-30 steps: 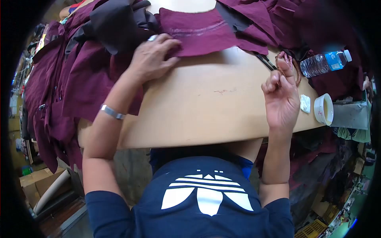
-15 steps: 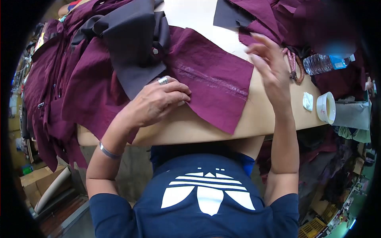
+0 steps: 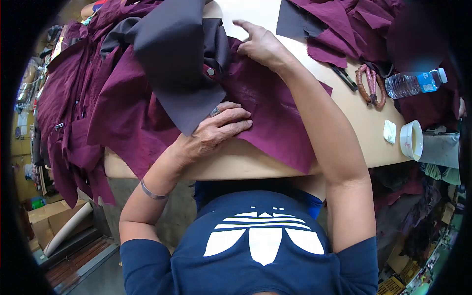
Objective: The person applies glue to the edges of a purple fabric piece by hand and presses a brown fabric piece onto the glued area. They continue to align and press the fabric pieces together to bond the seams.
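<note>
My left hand (image 3: 216,130) lies flat on the front edge of a maroon cloth piece (image 3: 275,128), fingers stretched toward the right, its wrist close to a hanging dark grey flap (image 3: 172,59). Above the far part of that piece is my right hand (image 3: 263,46), with its index finger pointing left and nothing visible in it. Faint pale marks show on the maroon cloth, partly hidden by my right forearm. The grey flap belongs to a large maroon garment heap (image 3: 118,108) at the left.
At the right are brown-handled scissors (image 3: 371,86), a black tool (image 3: 344,77), a water bottle (image 3: 413,83), a crumpled white scrap (image 3: 389,131) and a white bowl (image 3: 411,140) near the table edge (image 3: 221,172). More maroon cloth (image 3: 339,29) lies at the back right.
My right hand has moved left and farther back, from beside the cloth to above it. My left fingers have flattened on the cloth. The black tool has come into view.
</note>
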{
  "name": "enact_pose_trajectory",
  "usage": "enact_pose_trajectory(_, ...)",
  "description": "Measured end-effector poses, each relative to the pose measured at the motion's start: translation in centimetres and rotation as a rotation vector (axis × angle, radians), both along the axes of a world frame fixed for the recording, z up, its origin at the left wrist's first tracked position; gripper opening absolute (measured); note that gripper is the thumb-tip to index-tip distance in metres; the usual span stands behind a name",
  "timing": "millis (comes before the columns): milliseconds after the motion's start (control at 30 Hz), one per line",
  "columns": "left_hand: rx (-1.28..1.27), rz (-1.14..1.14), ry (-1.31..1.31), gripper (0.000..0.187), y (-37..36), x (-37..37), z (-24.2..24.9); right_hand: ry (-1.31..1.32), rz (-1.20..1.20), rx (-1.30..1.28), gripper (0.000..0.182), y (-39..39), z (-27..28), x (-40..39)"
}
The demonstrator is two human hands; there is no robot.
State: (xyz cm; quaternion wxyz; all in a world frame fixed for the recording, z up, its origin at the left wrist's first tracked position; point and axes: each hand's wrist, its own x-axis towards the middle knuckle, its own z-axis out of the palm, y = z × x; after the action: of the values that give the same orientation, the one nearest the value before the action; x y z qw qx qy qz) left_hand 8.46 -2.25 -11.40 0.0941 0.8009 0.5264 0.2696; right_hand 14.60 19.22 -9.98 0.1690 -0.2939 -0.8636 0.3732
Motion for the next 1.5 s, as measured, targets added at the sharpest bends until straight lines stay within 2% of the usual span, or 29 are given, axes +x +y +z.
enact_pose_trajectory(100,-0.002,0.029,0.004,0.035,0.0,-0.2,0.0,0.405,0.073,-0.322,0.063,0.5,-0.6,1.0)
enact_pose_trajectory(133,0.004,0.039,-0.005,0.032,0.3,-0.5,0.2,0.445,0.086,-0.331,0.063,0.8,-0.8,1.2)
enact_pose_trajectory(200,0.001,0.04,-0.009,0.02,0.8,-0.9,0.6,0.178,0.049,-0.39,0.077,0.7,1.2,2.6)
enact_pose_trajectory(300,-0.139,0.049,-0.139,0.018,1.4,-1.7,1.2,0.105,0.02,-0.356,0.087,1.2,2.8,4.6)
enact_pose_trajectory(333,-0.234,0.078,-0.212,0.017,1.4,-1.7,1.5,0.2,-0.08,-0.19,0.077,0.1,1.5,5.0)
enact_pose_trajectory(367,-0.18,0.061,-0.147,0.016,1.3,-1.6,1.5,0.293,-0.179,-0.023,0.068,-0.7,0.8,5.3)
enact_pose_trajectory(400,-0.123,0.047,-0.083,0.016,1.3,-1.6,1.4,0.208,-0.084,-0.123,0.072,-0.4,0.6,6.5)
enact_pose_trajectory(467,-0.048,0.029,-0.009,0.017,1.3,-1.4,1.2,0.166,-0.021,0.236,0.071,-1.0,-0.8,9.2)
enact_pose_trajectory(567,-0.011,0.025,0.05,0.017,1.3,-0.3,0.9,0.174,0.001,0.265,0.071,-1.8,-1.5,10.7)
enact_pose_trajectory(633,-0.01,0.044,0.124,0.018,1.3,0.7,1.2,0.141,-0.026,0.097,0.073,-2.1,-0.5,10.4)
enact_pose_trajectory(667,-0.012,0.023,0.108,0.02,1.5,1.0,1.6,0.045,-0.044,0.171,0.074,-2.0,-0.7,10.3)
enact_pose_trajectory(767,-0.191,0.018,0.131,0.023,1.7,1.7,3.8,0.148,-0.001,0.349,0.073,-1.8,-1.8,9.9)
enact_pose_trajectory(867,-0.297,-0.016,0.356,0.022,3.2,2.8,4.9,0.329,0.119,0.485,0.071,-0.7,-3.1,9.6)
enact_pose_trajectory(900,-0.261,-0.042,0.366,0.021,3.8,3.1,5.0,0.398,0.159,0.519,0.071,-0.5,-3.3,9.6)
enact_pose_trajectory(1000,-0.102,-0.149,0.361,0.023,6.2,3.4,4.8,0.307,0.167,0.372,0.07,-0.1,-2.9,10.1)
enact_pose_trajectory(1133,-0.149,-0.153,0.238,0.028,9.1,3.4,2.8,0.21,0.037,0.072,0.068,-0.1,-2.0,10.5)
enact_pose_trajectory(1233,-0.166,-0.186,0.167,0.026,10.0,3.4,2.5,0.332,0.063,0.165,0.066,0.2,-2.7,10.6)
enact_pose_trajectory(1267,-0.173,-0.191,0.139,0.025,10.1,3.5,2.4,0.294,0.034,0.113,0.065,0.0,-2.7,10.7)
enact_pose_trajectory(1367,-0.203,-0.195,0.118,0.025,10.3,3.4,2.5,0.271,0.025,0.37,0.064,0.2,-3.3,10.9)
enact_pose_trajectory(1467,-0.242,-0.195,0.077,0.024,10.6,3.6,2.8,0.205,0.033,0.174,0.065,0.3,-2.8,11.0)
enact_pose_trajectory(1500,-0.24,-0.201,0.066,0.024,10.7,3.6,2.8,0.215,0.037,0.253,0.065,0.3,-2.9,11.1)
